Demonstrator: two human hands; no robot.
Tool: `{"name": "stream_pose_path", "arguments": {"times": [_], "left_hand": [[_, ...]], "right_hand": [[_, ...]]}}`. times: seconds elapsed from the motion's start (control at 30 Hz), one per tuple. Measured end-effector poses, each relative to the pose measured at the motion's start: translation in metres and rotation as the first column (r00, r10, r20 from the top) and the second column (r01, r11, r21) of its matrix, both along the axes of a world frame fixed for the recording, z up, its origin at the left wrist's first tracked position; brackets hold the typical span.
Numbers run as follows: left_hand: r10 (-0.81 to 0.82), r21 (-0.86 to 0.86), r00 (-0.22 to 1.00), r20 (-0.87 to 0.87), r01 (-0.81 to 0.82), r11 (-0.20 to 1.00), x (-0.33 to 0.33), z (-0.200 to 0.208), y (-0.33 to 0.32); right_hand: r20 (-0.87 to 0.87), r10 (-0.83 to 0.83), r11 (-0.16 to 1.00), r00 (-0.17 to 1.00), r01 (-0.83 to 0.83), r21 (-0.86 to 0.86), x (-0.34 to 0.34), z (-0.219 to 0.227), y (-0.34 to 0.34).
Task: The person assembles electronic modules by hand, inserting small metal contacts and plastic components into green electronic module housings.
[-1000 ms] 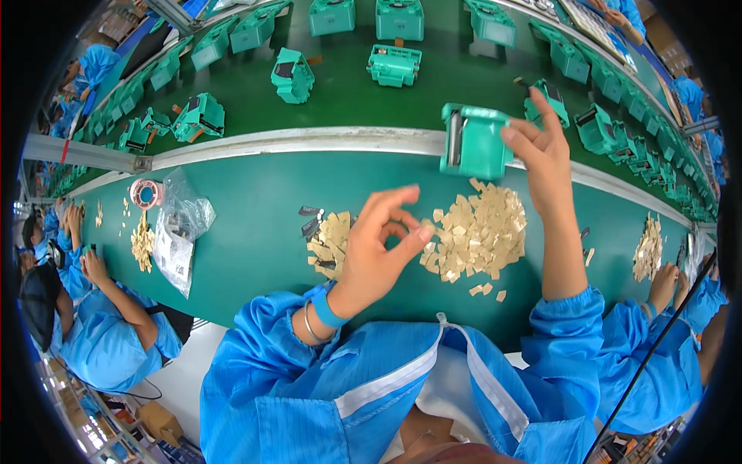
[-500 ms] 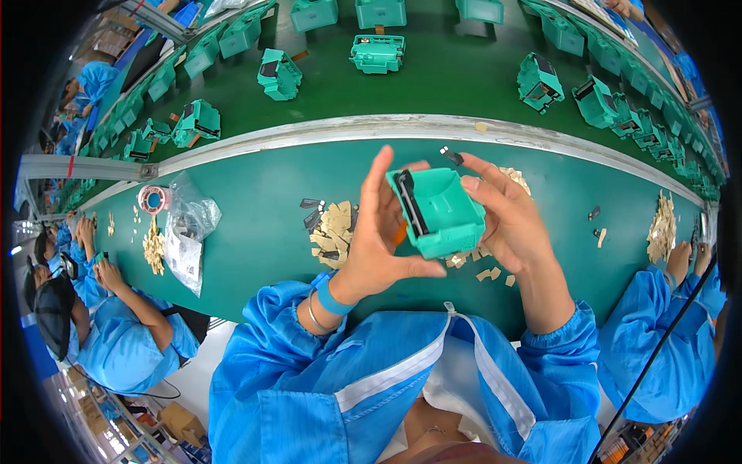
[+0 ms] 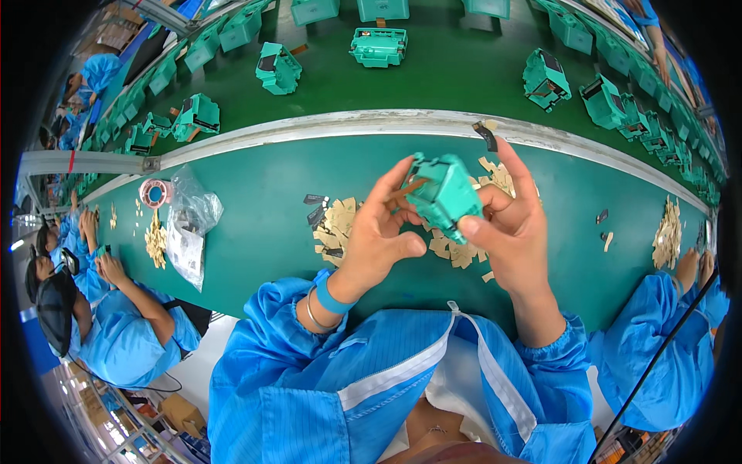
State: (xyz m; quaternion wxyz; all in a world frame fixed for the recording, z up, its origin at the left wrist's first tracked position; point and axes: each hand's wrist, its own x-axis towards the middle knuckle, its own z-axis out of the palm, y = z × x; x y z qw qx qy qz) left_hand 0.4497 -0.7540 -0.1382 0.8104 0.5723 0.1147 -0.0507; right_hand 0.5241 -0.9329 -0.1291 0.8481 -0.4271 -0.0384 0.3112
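Observation:
A green plastic housing [image 3: 454, 193], tilted and slightly blurred, is up in front of me above the bench. My right hand [image 3: 516, 240] grips its right side between thumb and bent fingers. The right index finger points up, with a small black curved strip [image 3: 485, 138] with a pale end at its tip. An orange-brown ribbon [image 3: 408, 188] sticks out on the housing's left. My left hand [image 3: 375, 243] is open around that side; its fingertips are at the housing and ribbon, its thumb apart from them. Parts of the left fingers are hidden behind the housing.
Beige paper pieces lie in piles [image 3: 335, 228] on the green bench [image 3: 263, 201], some with black strips. A tape roll [image 3: 155, 193] and clear plastic bag [image 3: 193, 209] are left. Beyond a metal rail [image 3: 332, 126], green housings [image 3: 379, 48] stand on a belt. Co-workers sit on both sides.
The housing has turned, so its ribbon side shows instead of its hollow inside. My right index finger has lifted with the black strip. My left thumb has come away from the housing.

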Motion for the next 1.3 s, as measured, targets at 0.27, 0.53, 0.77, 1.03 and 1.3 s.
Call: {"name": "stream_pose_path", "arguments": {"times": [0.27,0.53,0.77,1.03,1.3], "left_hand": [[0.127,-0.246,0.987,-0.097,-0.148,0.958,0.015,0.017,-0.029],[0.269,-0.064,0.953,-0.139,-0.280,0.958,0.013,0.017,-0.023],[0.289,0.206,0.957,-0.015,-0.280,0.938,0.012,0.018,-0.026],[0.285,0.337,0.958,0.037,-0.281,0.899,0.012,0.019,-0.033],[0.224,0.408,0.970,0.093,-0.243,0.880,0.013,0.014,-0.036]], "right_hand": [[-0.048,-0.104,0.994,0.993,0.105,0.024,-0.009,-0.010,-0.002],[0.242,-0.258,0.953,0.935,0.287,-0.095,-0.001,-0.022,-0.021],[-0.001,-0.093,0.979,0.996,0.091,-0.180,-0.003,-0.013,-0.019],[-0.010,-0.067,0.972,0.998,0.063,-0.227,-0.004,-0.012,-0.015],[0.051,-0.070,0.958,0.996,0.081,-0.276,-0.005,-0.015,-0.018]]}}
